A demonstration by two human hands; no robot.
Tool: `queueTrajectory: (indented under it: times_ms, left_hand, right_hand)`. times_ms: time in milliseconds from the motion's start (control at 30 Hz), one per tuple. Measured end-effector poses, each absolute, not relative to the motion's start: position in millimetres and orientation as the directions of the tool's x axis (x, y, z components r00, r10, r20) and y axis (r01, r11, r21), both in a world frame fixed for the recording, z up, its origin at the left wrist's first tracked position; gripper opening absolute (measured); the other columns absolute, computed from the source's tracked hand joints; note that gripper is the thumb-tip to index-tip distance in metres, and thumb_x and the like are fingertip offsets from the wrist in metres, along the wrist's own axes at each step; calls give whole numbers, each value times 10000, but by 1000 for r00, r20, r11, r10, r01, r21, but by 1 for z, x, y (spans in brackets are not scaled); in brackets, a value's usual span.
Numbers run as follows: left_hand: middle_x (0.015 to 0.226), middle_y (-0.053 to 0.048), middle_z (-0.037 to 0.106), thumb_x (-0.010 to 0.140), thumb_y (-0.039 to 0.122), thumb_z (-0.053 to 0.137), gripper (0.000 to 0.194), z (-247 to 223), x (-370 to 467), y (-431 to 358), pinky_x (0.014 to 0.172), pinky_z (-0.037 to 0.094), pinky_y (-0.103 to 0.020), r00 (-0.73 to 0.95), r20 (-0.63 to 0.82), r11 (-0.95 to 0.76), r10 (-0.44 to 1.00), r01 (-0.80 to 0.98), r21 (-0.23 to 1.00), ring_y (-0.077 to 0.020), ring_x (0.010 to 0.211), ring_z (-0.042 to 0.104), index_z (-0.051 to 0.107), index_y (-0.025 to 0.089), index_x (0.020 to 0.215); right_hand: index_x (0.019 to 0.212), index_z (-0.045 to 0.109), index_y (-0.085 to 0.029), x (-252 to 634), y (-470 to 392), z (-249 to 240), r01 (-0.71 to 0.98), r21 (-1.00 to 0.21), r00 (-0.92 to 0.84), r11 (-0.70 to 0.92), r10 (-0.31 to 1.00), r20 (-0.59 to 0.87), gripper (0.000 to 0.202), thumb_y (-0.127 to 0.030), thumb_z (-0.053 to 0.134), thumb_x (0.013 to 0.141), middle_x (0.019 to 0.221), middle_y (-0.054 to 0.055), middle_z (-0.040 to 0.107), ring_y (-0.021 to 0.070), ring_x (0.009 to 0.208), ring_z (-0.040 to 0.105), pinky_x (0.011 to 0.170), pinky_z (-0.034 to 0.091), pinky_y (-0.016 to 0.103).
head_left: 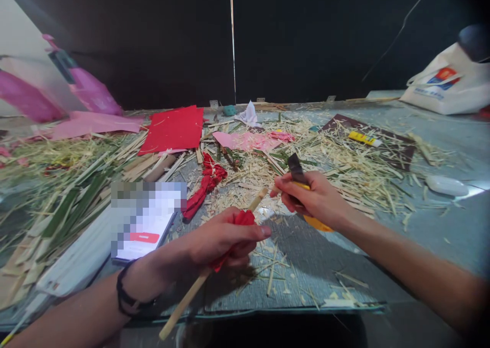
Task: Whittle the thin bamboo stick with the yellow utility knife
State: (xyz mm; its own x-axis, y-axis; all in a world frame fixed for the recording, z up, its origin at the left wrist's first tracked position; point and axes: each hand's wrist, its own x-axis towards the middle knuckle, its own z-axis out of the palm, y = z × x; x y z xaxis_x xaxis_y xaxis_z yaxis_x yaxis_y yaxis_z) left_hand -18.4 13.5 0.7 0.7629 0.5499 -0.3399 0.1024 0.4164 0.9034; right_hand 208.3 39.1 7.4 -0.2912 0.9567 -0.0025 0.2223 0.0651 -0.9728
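My left hand (225,235) is closed around a thin bamboo stick (184,307), with a crumpled red cloth (245,218) between palm and stick. The stick slants from the lower left up to a pale, shaved tip near the middle of the view. Close to that tip, my right hand (310,197) grips a yellow and black utility knife (296,168). Part of its yellow body shows below the fingers; I cannot make out the blade. Pale shavings (264,172) cover the work surface beyond both hands.
A phone (153,230) and a white power strip (80,251) lie at left beside split bamboo strips (65,210). Farther back are red paper (172,128), pink paper (248,140) and a yellow glue tube (363,138). A white bag (440,88) stands at far right.
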Motion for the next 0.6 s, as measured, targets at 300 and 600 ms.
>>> queueTrajectory:
  times_ms: [300,600]
  left_hand:
    - [445,72,330,887,553,647,573,3,-18,10,422,190,-266,713,-387,330,584,227,916,-73,402,289,388,207,510]
    - [446,62,359,912,544,627,563,-3,-16,9,414,194,-269,727,-389,385,566,184,904,-72,392,308,412,200,522]
  right_hand:
    - [914,624,-174,203,32,0,159,-979,-279,131,957,82,306,-477,629,963,624,-31,530,82,475,389,424,267,239]
    - [888,601,-176,196,23,2,131,-988,-412,88,911,26,320,-482,689,923,617,-38,528,88,497,420,448,296,227]
